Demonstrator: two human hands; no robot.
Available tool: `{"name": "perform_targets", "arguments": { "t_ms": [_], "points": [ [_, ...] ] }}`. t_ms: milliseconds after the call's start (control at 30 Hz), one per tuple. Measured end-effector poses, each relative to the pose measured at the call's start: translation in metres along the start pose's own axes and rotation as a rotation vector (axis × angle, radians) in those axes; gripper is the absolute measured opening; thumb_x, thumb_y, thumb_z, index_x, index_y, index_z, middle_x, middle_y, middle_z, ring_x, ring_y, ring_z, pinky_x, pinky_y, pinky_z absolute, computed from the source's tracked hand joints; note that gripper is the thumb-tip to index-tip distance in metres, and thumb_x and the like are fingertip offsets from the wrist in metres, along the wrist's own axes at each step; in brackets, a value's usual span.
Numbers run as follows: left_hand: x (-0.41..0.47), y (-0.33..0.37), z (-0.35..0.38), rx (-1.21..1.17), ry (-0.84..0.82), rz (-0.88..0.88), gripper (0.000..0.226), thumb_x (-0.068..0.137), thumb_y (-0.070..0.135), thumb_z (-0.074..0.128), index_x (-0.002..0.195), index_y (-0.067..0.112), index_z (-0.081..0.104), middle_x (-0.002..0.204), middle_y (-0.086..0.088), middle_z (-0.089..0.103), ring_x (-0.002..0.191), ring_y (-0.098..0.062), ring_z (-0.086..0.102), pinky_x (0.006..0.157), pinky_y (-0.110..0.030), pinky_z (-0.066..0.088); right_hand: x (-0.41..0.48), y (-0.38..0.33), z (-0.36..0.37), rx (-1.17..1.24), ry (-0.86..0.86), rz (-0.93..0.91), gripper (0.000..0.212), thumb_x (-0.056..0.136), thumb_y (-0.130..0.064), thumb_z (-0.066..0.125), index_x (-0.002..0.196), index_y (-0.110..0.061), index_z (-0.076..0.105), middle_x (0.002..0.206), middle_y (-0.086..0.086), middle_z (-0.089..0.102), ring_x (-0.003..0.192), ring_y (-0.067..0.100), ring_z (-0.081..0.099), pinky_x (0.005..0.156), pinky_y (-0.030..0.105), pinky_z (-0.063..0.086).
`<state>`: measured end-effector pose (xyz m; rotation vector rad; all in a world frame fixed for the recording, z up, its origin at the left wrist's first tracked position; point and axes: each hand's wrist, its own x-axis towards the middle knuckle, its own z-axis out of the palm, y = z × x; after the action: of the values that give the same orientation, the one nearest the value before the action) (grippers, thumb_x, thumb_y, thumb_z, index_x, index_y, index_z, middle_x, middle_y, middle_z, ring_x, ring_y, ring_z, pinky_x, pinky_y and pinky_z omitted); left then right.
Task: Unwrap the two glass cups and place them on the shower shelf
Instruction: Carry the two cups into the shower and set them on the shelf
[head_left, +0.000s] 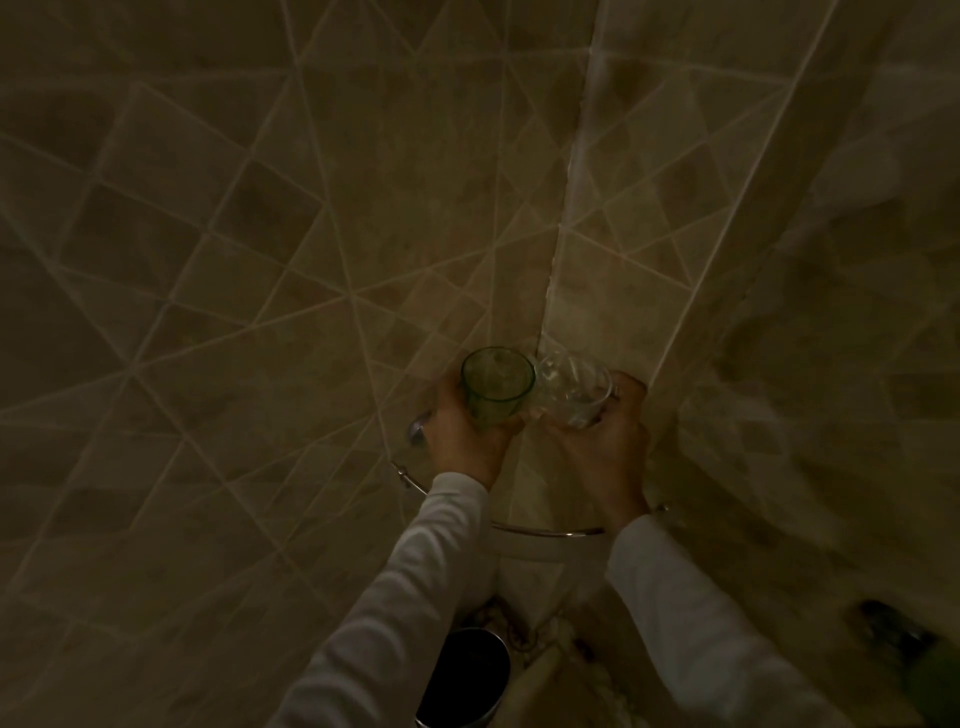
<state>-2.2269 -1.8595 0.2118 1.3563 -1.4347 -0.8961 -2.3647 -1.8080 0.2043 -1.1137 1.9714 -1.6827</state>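
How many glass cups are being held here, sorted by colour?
Green glass cup: 1, in the left hand
Clear glass cup: 1, in the right hand
Total: 2

Dim light, but the green cup (497, 387) is tinted glass, glossy, and the clear cup (574, 389) is colourless glass. The shelf rail (550, 532) is shiny metal. The wall tiles (234, 234) look matt stone with pale grout. The sleeves (415, 561) are soft pale cloth.
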Motion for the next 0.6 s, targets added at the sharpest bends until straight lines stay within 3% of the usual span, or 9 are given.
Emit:
{"name": "perform_targets", "arguments": {
  "t_ms": [67,133,233,300,367,467,533,600],
  "points": [
    [-0.001,0.001,-0.001,0.04,-0.005,0.03,0.094,0.051,0.039,0.094,0.13,0.019,0.047,0.123,-0.004,0.063,0.11,-0.026,0.061,0.09,-0.032,0.048,-0.003,0.002,-0.001,0.044,-0.013,0.015,0.094,0.053,-0.043,0.097,0.131,-0.022,0.049,0.114,-0.006,0.072,0.102,0.013,0.071,0.088,0.032,0.06],
    [-0.002,0.0,-0.003,0.041,-0.015,0.078,0.097,0.054,0.036,0.093,0.136,0.016,0.045,0.13,-0.009,0.055,0.116,-0.03,0.056,0.095,-0.043,0.049,-0.005,0.006,-0.003,0.086,-0.005,0.021,0.089,0.053,-0.042,0.095,0.127,-0.026,0.049,0.114,-0.008,0.071,0.103,0.014,0.072,0.09,0.042,0.061],
    [-0.007,-0.004,-0.006,0.025,0.036,0.112,0.086,0.058,0.033,0.092,0.131,0.016,0.051,0.121,-0.006,0.06,0.109,-0.03,0.06,0.089,-0.047,0.053,-0.006,0.014,-0.007,0.108,-0.01,0.022,0.073,0.061,-0.019,0.094,0.123,-0.025,0.057,0.105,-0.013,0.074,0.097,0.007,0.073,0.088,0.041,0.062],
    [-0.007,-0.006,-0.007,-0.013,0.053,0.09,0.076,0.059,0.026,0.092,0.125,0.015,0.056,0.106,0.004,0.062,0.102,-0.028,0.063,0.083,-0.047,0.056,-0.006,0.017,-0.009,0.091,-0.016,0.027,0.065,0.065,-0.008,0.093,0.113,-0.037,0.061,0.099,-0.019,0.075,0.093,0.0,0.073,0.086,0.036,0.063],
    [-0.006,-0.005,-0.007,-0.016,0.05,0.073,0.072,0.06,0.024,0.092,0.123,0.015,0.058,0.099,0.006,0.061,0.098,-0.025,0.064,0.081,-0.046,0.057,-0.006,0.017,-0.009,0.106,-0.021,0.059,0.062,0.066,-0.005,0.091,0.106,-0.042,0.062,0.1,-0.014,0.075,0.094,0.004,0.073,0.088,0.042,0.062],
    [-0.004,-0.004,-0.005,0.005,0.031,0.067,0.069,0.062,0.024,0.091,0.121,0.015,0.057,0.105,-0.005,0.069,0.096,-0.025,0.066,0.079,-0.045,0.058,-0.007,0.015,-0.007,0.093,-0.014,0.043,0.057,0.065,-0.014,0.089,0.106,-0.043,0.062,0.102,-0.012,0.075,0.095,0.007,0.074,0.089,0.046,0.062],
    [-0.003,-0.004,-0.003,0.014,0.025,0.057,0.067,0.063,0.027,0.09,0.12,0.016,0.057,0.107,-0.007,0.07,0.097,-0.026,0.067,0.082,-0.044,0.057,-0.006,0.014,-0.006,0.091,0.002,0.033,0.058,0.068,-0.01,0.09,0.111,-0.038,0.064,0.103,-0.011,0.076,0.096,0.01,0.075,0.09,0.047,0.062],
    [-0.002,-0.004,-0.003,0.01,0.02,0.052,0.068,0.063,0.028,0.09,0.121,0.015,0.057,0.109,-0.007,0.07,0.098,-0.026,0.067,0.084,-0.043,0.056,-0.004,0.015,-0.005,0.101,0.018,0.042,0.059,0.07,-0.001,0.088,0.121,-0.018,0.063,0.106,0.004,0.075,0.099,0.023,0.075,0.09,0.054,0.06]
  ]
}}
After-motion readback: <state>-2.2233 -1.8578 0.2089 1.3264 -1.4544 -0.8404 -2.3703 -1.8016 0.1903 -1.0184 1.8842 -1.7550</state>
